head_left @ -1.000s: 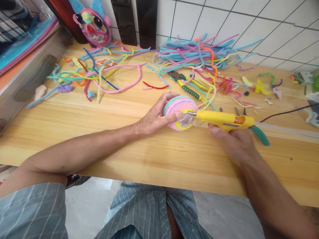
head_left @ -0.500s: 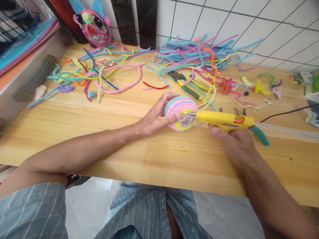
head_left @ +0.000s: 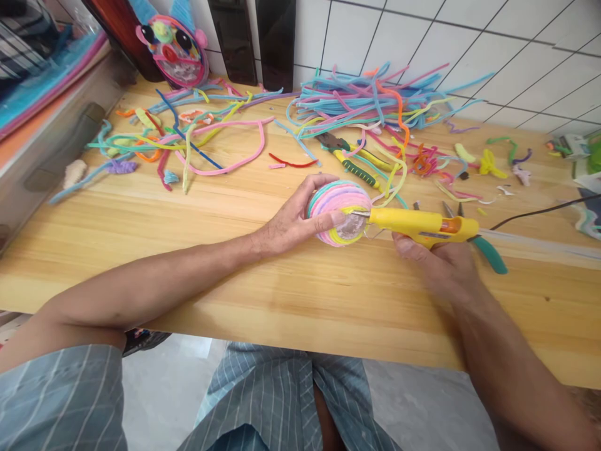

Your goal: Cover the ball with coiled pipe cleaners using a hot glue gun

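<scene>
My left hand [head_left: 300,219] is wrapped round a rounded piece covered in coils of pipe cleaner [head_left: 342,199], with teal, lilac, pink and yellow rows. Its right-hand end shows a bare, clear or greyish patch inside the yellow ring. In my right hand [head_left: 439,263] is a yellow hot glue gun [head_left: 408,223], gripped below its body. The gun's metal nozzle points left and meets the yellow ring near my left thumb. Whether glue is coming out cannot be made out. A clear glue stick trails from the gun's back.
Behind my hands lie green-and-yellow pliers [head_left: 354,166] and a bundle of pipe cleaners [head_left: 347,103]. Loose pipe cleaners [head_left: 225,169] are scattered at left. Green-handled pliers [head_left: 491,255] lie partly behind the gun. A decorated face figure [head_left: 181,53] stands at back left; a black cord [head_left: 539,213] runs right.
Almost nothing differs. Both hands, the coiled piece and the glue gun keep their places, with the nozzle still at the yellow ring.
</scene>
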Available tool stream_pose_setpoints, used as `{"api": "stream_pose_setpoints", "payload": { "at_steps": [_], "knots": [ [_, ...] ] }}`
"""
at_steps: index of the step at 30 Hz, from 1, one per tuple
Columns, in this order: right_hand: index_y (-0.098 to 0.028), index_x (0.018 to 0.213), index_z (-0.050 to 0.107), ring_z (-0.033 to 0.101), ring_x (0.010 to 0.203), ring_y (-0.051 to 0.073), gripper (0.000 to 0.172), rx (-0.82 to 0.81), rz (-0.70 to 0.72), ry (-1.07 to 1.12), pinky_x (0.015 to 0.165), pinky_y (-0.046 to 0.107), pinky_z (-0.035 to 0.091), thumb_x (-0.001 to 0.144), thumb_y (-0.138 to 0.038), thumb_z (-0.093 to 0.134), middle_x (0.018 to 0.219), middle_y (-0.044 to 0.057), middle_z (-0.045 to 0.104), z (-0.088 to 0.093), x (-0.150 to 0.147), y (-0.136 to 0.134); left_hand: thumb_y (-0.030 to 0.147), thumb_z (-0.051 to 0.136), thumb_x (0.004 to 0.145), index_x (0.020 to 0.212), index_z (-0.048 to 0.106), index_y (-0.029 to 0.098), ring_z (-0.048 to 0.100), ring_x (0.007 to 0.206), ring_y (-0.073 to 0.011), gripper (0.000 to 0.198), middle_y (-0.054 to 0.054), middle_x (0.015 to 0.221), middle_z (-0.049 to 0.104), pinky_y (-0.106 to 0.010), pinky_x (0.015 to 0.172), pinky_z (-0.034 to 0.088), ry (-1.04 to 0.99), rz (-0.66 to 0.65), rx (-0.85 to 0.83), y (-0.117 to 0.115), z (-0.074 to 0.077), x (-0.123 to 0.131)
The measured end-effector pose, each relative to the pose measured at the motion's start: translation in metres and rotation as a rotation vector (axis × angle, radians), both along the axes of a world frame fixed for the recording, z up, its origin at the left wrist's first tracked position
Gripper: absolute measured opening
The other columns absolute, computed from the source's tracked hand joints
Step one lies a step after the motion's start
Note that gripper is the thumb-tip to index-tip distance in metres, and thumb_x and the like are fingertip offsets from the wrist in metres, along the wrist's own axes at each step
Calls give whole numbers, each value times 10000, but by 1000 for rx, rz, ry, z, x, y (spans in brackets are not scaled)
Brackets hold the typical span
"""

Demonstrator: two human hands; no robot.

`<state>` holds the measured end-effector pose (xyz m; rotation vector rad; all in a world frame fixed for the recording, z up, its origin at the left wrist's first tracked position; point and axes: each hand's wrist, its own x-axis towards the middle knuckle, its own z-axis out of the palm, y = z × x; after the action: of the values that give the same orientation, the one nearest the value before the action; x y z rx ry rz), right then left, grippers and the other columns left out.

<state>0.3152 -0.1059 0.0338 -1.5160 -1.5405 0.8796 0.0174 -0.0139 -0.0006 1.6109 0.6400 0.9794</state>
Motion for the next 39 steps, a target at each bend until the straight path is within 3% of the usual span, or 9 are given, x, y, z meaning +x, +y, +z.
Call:
{"api": "stream_pose_setpoints", "payload": {
  "at_steps": [11, 19, 28, 39],
  "knots": [
    [-290, 897, 795, 786, 963, 308, 330, -5, 45, -57, 993, 526, 661, 946, -614, 824, 952, 45, 844, 11, -9, 1, 729, 838, 939, 1495, 545, 226, 651, 1471, -349, 806, -142, 1543, 653, -512, 1285, 535, -17, 2, -21, 3, -4, -1],
    [-299, 896, 770, 784, 957, 306, 401, 12, 65, -66, 983, 545, 674, 958, -694, 799, 942, 44, 827, 9, -6, 2, 731, 849, 932, 1482, 568, 234, 663, 1446, -337, 793, -126, 1520, 668, -512, 1286, 535, -9, 12, -20, 2, -4, -1],
    [-304, 900, 757, 788, 951, 304, 304, -22, 73, -59, 920, 511, 691, 967, -596, 810, 958, 50, 823, 6, -2, 2, 705, 857, 938, 1486, 577, 243, 671, 1434, -335, 769, -115, 1505, 684, -515, 1278, 538, -25, 5, -35, 2, -4, -1],
    [-284, 899, 761, 778, 923, 285, 337, -30, 40, -55, 900, 492, 679, 945, -613, 814, 958, 35, 839, 7, -5, 0, 722, 847, 938, 1492, 558, 239, 676, 1433, -327, 790, -124, 1521, 678, -503, 1274, 547, -16, -4, -24, 3, -5, 0]
  ]
}}
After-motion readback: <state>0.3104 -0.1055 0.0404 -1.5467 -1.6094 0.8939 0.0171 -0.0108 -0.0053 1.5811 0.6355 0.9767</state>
